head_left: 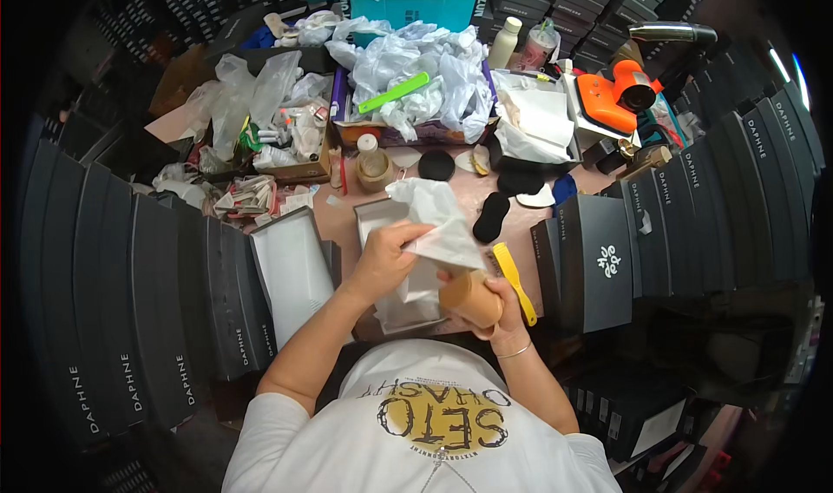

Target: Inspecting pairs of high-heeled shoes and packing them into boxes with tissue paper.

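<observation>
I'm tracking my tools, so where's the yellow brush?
In the head view, the yellow brush lies on the tabletop, just right of the right hand.

We saw that the tissue paper [436, 211] was plain white and the shoe [471, 298] was tan. The brush [514, 280] was yellow, the shoeboxes [603, 222] were dark grey with white lettering, and the tabletop [521, 233] was pale pink.

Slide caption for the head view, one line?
Left hand grips a white sheet, right hand holds a tan item, near an open box.
</observation>
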`<state>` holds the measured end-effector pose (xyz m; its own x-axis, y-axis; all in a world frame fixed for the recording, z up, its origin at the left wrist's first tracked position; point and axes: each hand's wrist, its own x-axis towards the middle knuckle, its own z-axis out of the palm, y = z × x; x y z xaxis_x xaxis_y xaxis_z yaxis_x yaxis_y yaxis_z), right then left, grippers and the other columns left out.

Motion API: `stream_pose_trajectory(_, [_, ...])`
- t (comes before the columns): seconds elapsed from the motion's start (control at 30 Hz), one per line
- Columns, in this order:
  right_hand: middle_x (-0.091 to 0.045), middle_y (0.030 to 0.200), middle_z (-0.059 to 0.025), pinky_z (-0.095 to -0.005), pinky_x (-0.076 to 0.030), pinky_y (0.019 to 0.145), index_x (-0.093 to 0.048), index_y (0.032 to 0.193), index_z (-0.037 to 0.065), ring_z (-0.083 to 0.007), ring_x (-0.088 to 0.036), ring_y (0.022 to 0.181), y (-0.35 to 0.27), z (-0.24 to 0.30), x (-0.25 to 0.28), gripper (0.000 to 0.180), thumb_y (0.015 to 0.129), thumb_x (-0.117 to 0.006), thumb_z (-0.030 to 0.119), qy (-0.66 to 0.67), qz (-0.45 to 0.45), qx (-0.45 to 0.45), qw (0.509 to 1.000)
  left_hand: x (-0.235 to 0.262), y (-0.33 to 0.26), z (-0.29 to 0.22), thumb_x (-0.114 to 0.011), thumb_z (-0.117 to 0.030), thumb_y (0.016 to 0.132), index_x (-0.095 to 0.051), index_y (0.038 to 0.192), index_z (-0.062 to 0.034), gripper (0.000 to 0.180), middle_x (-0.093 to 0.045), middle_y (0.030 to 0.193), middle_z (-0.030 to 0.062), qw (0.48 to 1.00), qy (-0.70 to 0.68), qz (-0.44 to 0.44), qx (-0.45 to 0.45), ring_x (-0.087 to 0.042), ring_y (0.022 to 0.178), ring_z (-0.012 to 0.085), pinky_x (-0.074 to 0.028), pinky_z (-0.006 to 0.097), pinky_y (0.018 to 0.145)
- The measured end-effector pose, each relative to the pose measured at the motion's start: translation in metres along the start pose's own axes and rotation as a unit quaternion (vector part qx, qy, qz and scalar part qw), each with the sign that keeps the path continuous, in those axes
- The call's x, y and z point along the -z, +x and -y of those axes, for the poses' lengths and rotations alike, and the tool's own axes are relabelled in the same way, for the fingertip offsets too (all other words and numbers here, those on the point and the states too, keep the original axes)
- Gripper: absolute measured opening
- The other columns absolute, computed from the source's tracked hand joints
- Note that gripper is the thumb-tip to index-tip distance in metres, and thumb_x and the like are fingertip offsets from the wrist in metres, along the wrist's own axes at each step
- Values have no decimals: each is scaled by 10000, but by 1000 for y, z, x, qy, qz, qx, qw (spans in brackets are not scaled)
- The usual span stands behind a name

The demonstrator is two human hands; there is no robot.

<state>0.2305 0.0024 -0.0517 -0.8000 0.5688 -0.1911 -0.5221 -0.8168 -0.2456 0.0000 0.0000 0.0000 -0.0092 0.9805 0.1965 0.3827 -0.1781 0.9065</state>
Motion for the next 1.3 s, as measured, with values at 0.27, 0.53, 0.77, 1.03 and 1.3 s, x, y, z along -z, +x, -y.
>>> stream_pose_trajectory(0.27, [-590,903,-49,-235,-479,631,-521,1131,18,-92,-562,755,41,1,-43,337,901,-564,261,-307,-261,218,889,-14,20,-41,-604,-34,802,-661,1032,-22,237,-645,827,130,990,86,24,-106,-625,715,216,-472,300,627])
stream_pose_trajectory(0.53, [-586,1156,-105,-341,-503,882,-502,1217,37,-224,-584,1054,34,7,-4,416,955,-445,355,23,-124,166,978,-48,-16,-34,-567,53,701,-627,1145,-67,464,-551,695,124,984,77,10,-158,-559,597,276,-450,343,561])
stream_pose_trajectory(0.77, [-545,1212,-81,-316,-460,941,-436,1283,39,-192,-547,1087,23,-6,69,373,967,-437,237,-351,-90,199,910,-76,-60,-21,-588,75,636,-639,1112,-72,501,-471,615,80,970,18,17,-240,-511,531,235,-407,340,490])
stream_pose_trajectory(1.03, [-474,1305,-122,-299,-382,1014,-378,1351,48,-203,-466,1200,9,11,72,485,923,-510,233,-844,-131,17,519,-79,-70,-38,-614,91,578,-641,1098,-56,540,-455,604,54,961,-17,62,-267,-481,503,218,-387,335,469])
stream_pose_trajectory(1.3, [-468,1309,-130,-303,-379,1017,-367,1361,49,-211,-466,1203,16,-5,32,503,923,-509,252,-261,-110,169,944,-96,-93,-42,-676,-90,707,-627,1085,-61,382,-470,627,28,933,12,162,-321,-523,496,186,-433,310,468])
